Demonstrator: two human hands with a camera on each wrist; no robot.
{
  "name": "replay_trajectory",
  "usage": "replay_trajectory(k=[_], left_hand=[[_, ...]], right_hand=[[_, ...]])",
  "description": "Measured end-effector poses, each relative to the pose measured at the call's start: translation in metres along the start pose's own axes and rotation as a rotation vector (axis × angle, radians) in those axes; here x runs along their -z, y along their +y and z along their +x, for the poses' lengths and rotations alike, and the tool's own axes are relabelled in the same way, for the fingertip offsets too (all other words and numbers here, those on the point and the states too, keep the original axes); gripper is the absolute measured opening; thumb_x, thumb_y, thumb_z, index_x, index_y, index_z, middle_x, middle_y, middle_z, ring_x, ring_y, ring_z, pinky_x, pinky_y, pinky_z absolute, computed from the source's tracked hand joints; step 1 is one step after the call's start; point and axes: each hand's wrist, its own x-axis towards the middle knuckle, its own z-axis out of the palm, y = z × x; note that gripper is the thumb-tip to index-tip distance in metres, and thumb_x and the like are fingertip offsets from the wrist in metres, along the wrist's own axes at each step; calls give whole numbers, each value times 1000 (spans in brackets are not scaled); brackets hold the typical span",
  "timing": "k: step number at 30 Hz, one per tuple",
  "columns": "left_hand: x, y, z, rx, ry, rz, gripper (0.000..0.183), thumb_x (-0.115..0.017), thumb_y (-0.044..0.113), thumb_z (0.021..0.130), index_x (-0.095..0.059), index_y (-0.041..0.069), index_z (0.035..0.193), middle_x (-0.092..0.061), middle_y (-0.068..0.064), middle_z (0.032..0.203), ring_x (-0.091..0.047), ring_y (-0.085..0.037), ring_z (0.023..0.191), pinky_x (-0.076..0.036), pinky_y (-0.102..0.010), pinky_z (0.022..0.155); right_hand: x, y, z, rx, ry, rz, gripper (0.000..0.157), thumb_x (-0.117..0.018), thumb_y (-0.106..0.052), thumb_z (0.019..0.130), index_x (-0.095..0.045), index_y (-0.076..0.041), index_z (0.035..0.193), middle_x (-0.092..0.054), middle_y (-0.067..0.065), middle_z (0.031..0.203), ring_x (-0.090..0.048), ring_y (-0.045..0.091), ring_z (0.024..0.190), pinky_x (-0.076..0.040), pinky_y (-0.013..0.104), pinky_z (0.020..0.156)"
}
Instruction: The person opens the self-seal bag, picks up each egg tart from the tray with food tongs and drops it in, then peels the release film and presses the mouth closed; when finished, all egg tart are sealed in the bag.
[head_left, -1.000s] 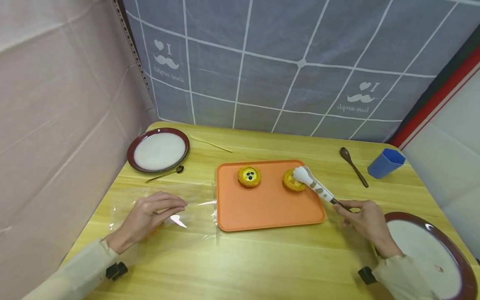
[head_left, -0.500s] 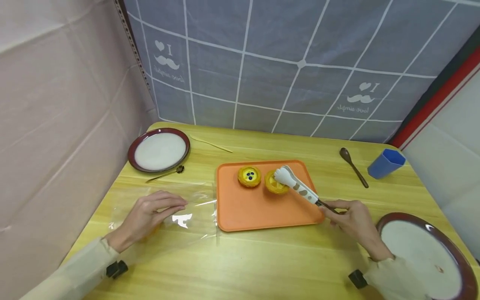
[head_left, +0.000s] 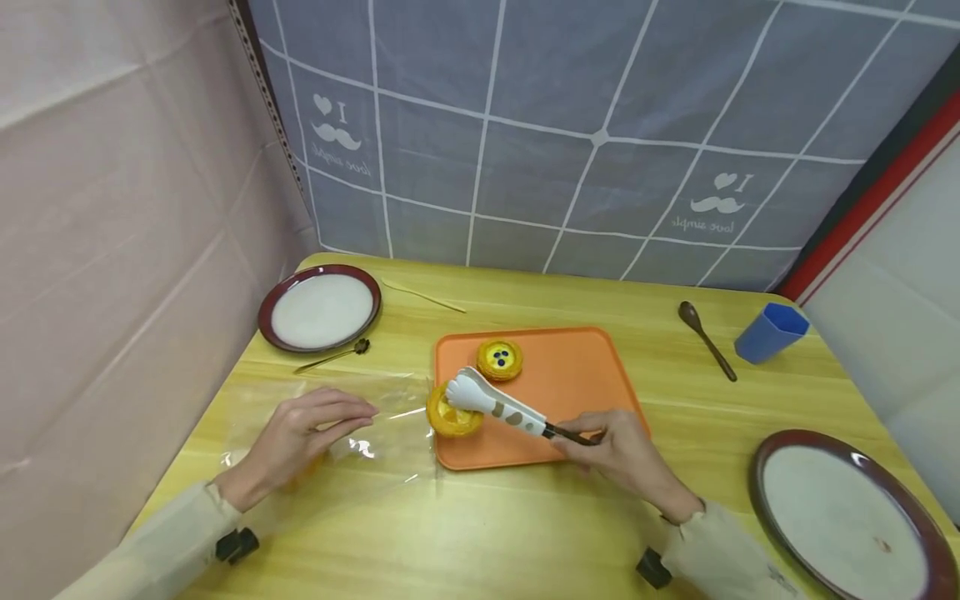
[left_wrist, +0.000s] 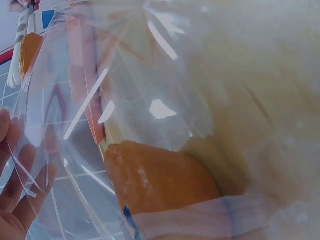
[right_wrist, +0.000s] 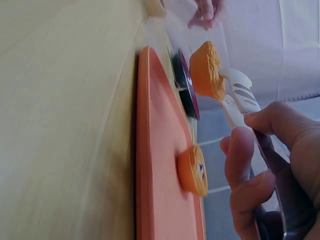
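Orange plastic tray, rectangular, low-rimmed, flat on the pale yellow wood-grain worktop.
White tongs, paw-shaped tips, brown patches, dark handle: held in the right hand, thumb and fingers curled round the handle.
Egg tart, golden rim, yellow filling: clamped in the tong tips, raised clear of the tray, over its left edge in the head view, close to the bag.
Blueberry tart, three dark berries on top: resting on the tray, towards the upper left corner.
Clear plastic bag, spread left of the tray, upper film lifted; pinched in the left hand, fingertips bunched near the thumb.
Orange-brown item, under the film below the left hand; exact kind unclear.
Maroon-rimmed white plates, two: one at upper left, one at lower right, with a small brown mark.
Gold spoon, flower-shaped head, just below the upper left plate.
Slim yellow utensil, beside the same plate.
Dark brown spoon, near a blue faceted cup, upper right.
Grey grid-printed cloth, hung behind.
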Motion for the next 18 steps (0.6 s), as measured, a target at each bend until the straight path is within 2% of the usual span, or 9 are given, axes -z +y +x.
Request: replay_trajectory(k=[6,10,13,18], left_hand=[[0,0,0,12,-1,8,40,-75,-6,59,-70,17,92,-69,3,93,-63,-10,84,-47,-7,83],[1,1,0,9,-3,3,40,-75,-6,60,-70,16,93,-68,3,94,-63,-10,85,-46,-7,84],[2,2,0,3,-2,0,38,-75,-6,60,-70,14,92,-69,3,93,-62,-9,85,-46,-7,83],[2,1,0,-2,1,-2,40,-75,-8,59,-70,14,93,-69,3,93,-62,-8,85,-47,-7,82]], right_hand=[[-15,-9,14,-14,-29,11,29,-67,-43,74,-68,-23,96,-69,2,86,-62,22,50,-51,29,40],[-27,-10,22,-20,-55,20,24,-68,-39,75,-68,-25,94,-69,1,89,-63,18,51,-54,27,47],[-36,-8,27,-6,-73,16,23,-69,-36,75,-69,-22,94,-70,3,91,-62,18,49,-53,23,46],[-38,-8,30,-27,-88,60,28,-69,-37,74,-68,-21,96,-69,6,95,-62,22,47,-50,25,41]])
